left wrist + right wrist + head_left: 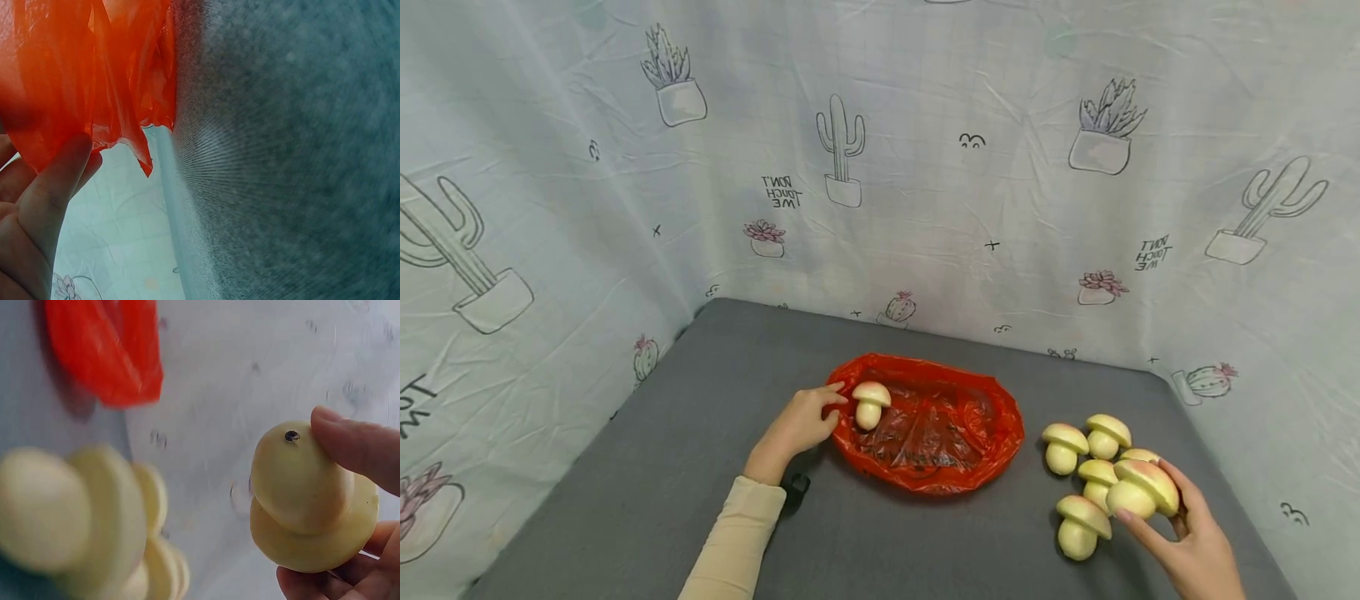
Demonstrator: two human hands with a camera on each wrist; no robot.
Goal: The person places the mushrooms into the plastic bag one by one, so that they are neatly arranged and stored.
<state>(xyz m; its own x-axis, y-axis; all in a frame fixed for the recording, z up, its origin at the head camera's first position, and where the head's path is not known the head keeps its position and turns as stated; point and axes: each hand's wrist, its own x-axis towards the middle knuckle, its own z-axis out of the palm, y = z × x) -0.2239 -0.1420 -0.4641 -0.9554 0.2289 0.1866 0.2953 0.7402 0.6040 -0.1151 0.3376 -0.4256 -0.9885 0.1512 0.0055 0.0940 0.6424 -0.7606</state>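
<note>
A red plastic bag lies spread open on the grey table, with one toy mushroom inside near its left end. My left hand pinches the bag's left edge; in the left wrist view the thumb lies over the thin plastic and fingers show behind it. At the right, my right hand holds another toy mushroom between thumb and fingers, raised over the group. Its pale stem and rounded cap show in the right wrist view, with a small dark spot on the stem's end.
Several more toy mushrooms cluster on the table right of the bag, partly behind the held one. A small black object shows by the left wrist. White curtains printed with cacti hang around the grey table.
</note>
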